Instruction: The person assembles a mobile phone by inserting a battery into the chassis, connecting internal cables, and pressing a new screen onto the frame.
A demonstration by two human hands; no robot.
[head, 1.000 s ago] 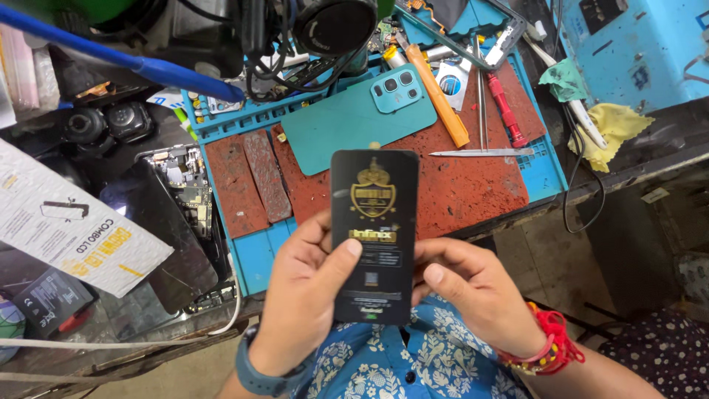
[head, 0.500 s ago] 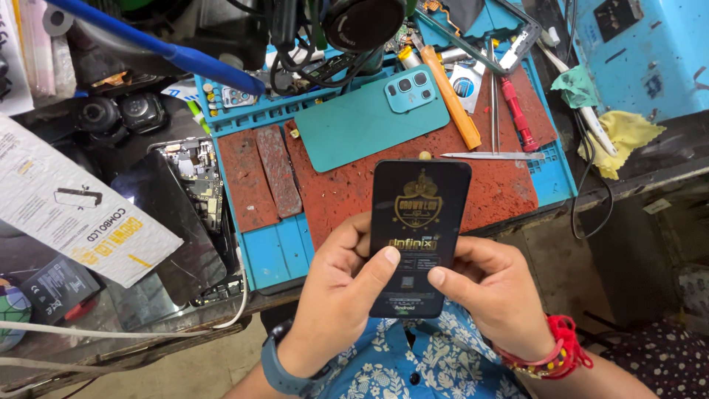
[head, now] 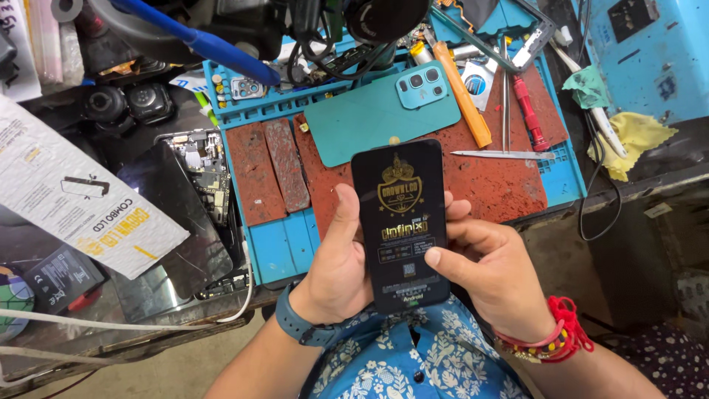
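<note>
Cluttered repair bench (head: 650,185), seen from above: a blue work mat (head: 295,244) with worn red-brown pads sits at its middle, and beyond it lie cables and small parts. Over the mat's near edge I hold a black screen (head: 399,222), upright and face toward me, probably so its gold-printed film can be looked over. My left hand (head: 336,262) is curled around its left edge, thumb lying on the face; my right hand (head: 484,270) closes on the right edge, thumb tip pressed low on the face, so the panel is steadied from both sides. On the mat behind it rest a teal back cover (head: 373,118), camera side up, tweezers (head: 502,155), a red screwdriver (head: 530,111) and an orange pry tool (head: 464,92), all within reach. At left lie an opened phone (head: 203,170) and a white packet (head: 70,199).
</note>
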